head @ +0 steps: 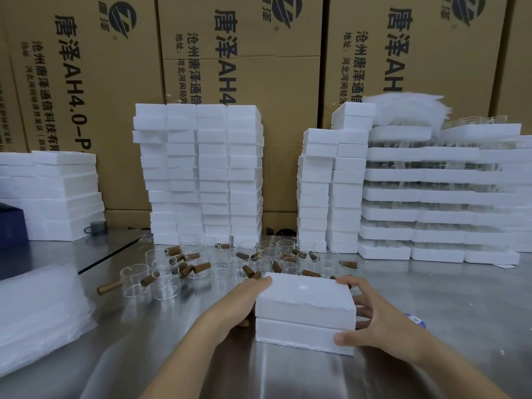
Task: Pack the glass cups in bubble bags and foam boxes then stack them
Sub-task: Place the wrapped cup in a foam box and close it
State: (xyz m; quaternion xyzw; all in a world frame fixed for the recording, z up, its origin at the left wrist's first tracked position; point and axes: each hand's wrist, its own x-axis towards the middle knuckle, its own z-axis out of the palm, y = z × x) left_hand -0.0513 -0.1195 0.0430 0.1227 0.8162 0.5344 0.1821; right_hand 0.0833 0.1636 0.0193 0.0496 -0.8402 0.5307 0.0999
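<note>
Resting low in the centre of the frame, a closed foam box [305, 309] is gripped from both sides on a brushed steel table [172, 341].
The foam box is seen as a white, grainy block in two halves, its lid edge ragged. The left hand [241, 300] is held against the left side, fingers curled onto the top corner; the right hand [371, 323] is wrapped round the right side, thumb pressed on the lower front corner. Clear cylindrical glass cups [161, 283] with brown wooden handles are clustered just behind. Tall foam stacks [201, 174] are set above centre, printed cartons [273, 82] behind, glossy bubble bags [37, 312] at lower left.
</note>
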